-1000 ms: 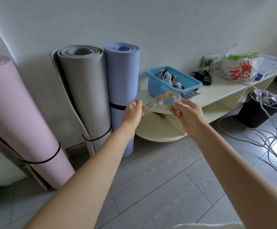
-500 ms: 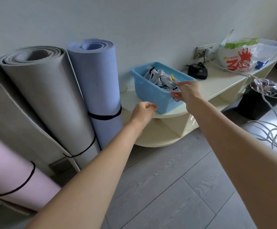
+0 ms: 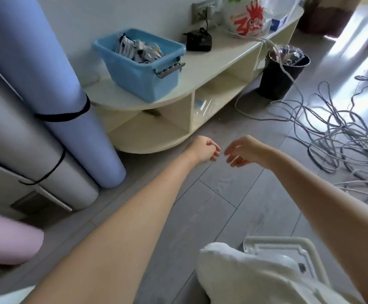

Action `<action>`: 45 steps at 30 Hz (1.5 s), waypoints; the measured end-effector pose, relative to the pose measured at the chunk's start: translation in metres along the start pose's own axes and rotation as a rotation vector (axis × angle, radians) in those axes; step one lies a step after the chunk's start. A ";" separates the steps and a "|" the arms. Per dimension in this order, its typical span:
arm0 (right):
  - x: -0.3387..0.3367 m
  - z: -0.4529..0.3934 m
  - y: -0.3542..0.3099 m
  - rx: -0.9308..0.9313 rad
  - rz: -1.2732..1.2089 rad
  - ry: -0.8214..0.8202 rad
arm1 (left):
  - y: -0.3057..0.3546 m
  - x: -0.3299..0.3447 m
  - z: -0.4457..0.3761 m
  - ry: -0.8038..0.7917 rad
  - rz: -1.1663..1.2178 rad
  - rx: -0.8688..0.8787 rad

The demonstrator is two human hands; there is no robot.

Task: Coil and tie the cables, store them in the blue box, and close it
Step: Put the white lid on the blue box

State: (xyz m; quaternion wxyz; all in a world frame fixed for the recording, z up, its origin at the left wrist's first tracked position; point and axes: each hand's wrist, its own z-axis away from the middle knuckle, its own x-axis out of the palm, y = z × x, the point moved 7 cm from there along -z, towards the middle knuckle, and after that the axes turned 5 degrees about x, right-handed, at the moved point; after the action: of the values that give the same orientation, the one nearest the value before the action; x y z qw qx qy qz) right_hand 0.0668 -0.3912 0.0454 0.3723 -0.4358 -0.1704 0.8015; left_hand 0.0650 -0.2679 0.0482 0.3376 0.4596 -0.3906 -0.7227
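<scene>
The blue box (image 3: 143,69) sat open, with no lid on it, on the rounded end of a cream shelf unit (image 3: 202,69) against the wall. It was a pale blue plastic tub, rectangular, with a thick rim and a grey latch handle (image 3: 169,70) on its near short end. Its long axis ran from the near right, where the handle faced the room, back toward the wall at the upper left. Inside lay bundled cables (image 3: 138,49), white and dark, heaped to about rim level. Well apart from the box, low over the grey floor, the left hand (image 3: 203,149) was loosely curled, and whether it pinched anything could not be told. The right hand (image 3: 242,151) was just beside it, fingers slack and slightly spread, holding nothing. To the right a tangle of loose grey cable (image 3: 336,137) sprawled across the floor, one strand rising into a black bin (image 3: 281,71). Rolled mats (image 3: 46,84), blue, grey and pink, leaned at the left, and a white lid-like tray (image 3: 288,249) lay near the bottom edge.
</scene>
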 end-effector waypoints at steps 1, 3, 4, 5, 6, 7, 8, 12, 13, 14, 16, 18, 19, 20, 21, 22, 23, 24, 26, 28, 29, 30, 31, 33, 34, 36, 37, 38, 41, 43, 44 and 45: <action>0.000 -0.006 0.020 0.010 0.047 0.014 | -0.005 0.015 -0.004 -0.038 -0.033 -0.009; 0.003 -0.018 0.063 0.005 0.184 0.041 | -0.016 0.050 -0.011 -0.123 -0.077 -0.045; 0.008 -0.024 0.083 -0.019 0.289 0.053 | -0.022 0.066 -0.014 -0.155 -0.082 -0.061; 0.016 -0.027 0.100 -0.046 0.408 0.048 | -0.028 0.078 -0.018 -0.179 -0.084 -0.074; 0.025 -0.029 0.116 -0.077 0.536 0.032 | -0.036 0.091 -0.022 -0.200 -0.101 -0.086; 0.035 -0.032 0.132 -0.102 0.652 0.006 | -0.043 0.104 -0.026 -0.229 -0.136 -0.095; 0.044 -0.037 0.151 -0.112 0.728 -0.036 | -0.054 0.122 -0.032 -0.273 -0.173 -0.109; 0.090 -0.064 0.217 -0.153 0.997 -0.257 | -0.104 0.179 -0.047 -0.440 -0.310 -0.193; 0.102 -0.069 0.228 -0.191 1.060 -0.306 | -0.114 0.187 -0.050 -0.458 -0.317 -0.215; 0.114 -0.074 0.240 -0.229 1.126 -0.354 | -0.125 0.196 -0.053 -0.474 -0.318 -0.236; 0.133 -0.084 0.255 -0.318 1.251 -0.396 | -0.142 0.210 -0.061 -0.495 -0.327 -0.259; 0.150 -0.093 0.267 -0.345 1.358 -0.423 | -0.160 0.219 -0.068 -0.514 -0.353 -0.292; 0.158 -0.095 0.270 -0.351 1.387 -0.437 | -0.169 0.222 -0.070 -0.519 -0.374 -0.307; 0.164 -0.097 0.270 -0.359 1.393 -0.437 | -0.177 0.224 -0.072 -0.526 -0.399 -0.316; 0.165 -0.101 0.265 -0.368 1.379 -0.413 | -0.181 0.225 -0.073 -0.528 -0.429 -0.317; 0.163 -0.108 0.255 -0.363 1.337 -0.362 | -0.185 0.223 -0.076 -0.529 -0.475 -0.318; 0.156 -0.114 0.241 -0.354 1.286 -0.301 | -0.186 0.220 -0.077 -0.513 -0.512 -0.319; 0.146 -0.118 0.228 -0.343 1.219 -0.239 | -0.184 0.216 -0.078 -0.485 -0.543 -0.323; 0.122 -0.126 0.194 -0.342 1.100 -0.128 | -0.176 0.201 -0.086 -0.374 -0.505 -0.321; 0.099 -0.123 0.155 -0.382 1.030 -0.052 | -0.159 0.181 -0.092 -0.274 -0.460 -0.286; 0.089 -0.118 0.136 -0.411 1.002 -0.016 | -0.150 0.169 -0.094 -0.224 -0.455 -0.271; 0.078 -0.113 0.115 -0.437 0.965 0.033 | -0.138 0.151 -0.099 -0.153 -0.461 -0.239; 0.066 -0.106 0.096 -0.452 0.916 0.075 | -0.127 0.131 -0.102 -0.085 -0.496 -0.215; 0.049 -0.091 0.059 -0.482 0.802 0.118 | -0.100 0.091 -0.103 0.016 -0.595 -0.175; 0.044 -0.086 0.044 -0.494 0.752 0.116 | -0.086 0.072 -0.103 0.042 -0.657 -0.136; 0.033 -0.072 0.011 -0.506 0.663 0.046 | -0.048 0.035 -0.097 0.015 -0.789 -0.012; 0.027 -0.059 -0.017 -0.527 0.621 0.016 | -0.023 0.004 -0.086 0.035 -0.820 0.063; 0.022 -0.049 -0.037 -0.537 0.567 -0.008 | -0.002 -0.022 -0.075 0.052 -0.828 0.141; -0.006 -0.029 -0.085 -0.523 0.419 -0.001 | 0.058 -0.102 -0.032 0.182 -0.754 0.321; -0.029 -0.022 -0.103 -0.461 0.401 0.029 | 0.091 -0.153 -0.007 0.290 -0.629 0.404; -0.040 -0.016 -0.111 -0.427 0.402 0.062 | 0.105 -0.177 0.004 0.362 -0.586 0.439; -0.051 -0.011 -0.118 -0.406 0.389 0.113 | 0.115 -0.197 0.011 0.455 -0.539 0.476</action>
State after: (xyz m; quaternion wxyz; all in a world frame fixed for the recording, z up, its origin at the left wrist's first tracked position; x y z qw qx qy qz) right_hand 0.1463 -0.3514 0.1384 0.1256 -0.5700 -0.2198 0.7817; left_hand 0.1388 -0.1522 0.2306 0.0985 0.7582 -0.3281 -0.5548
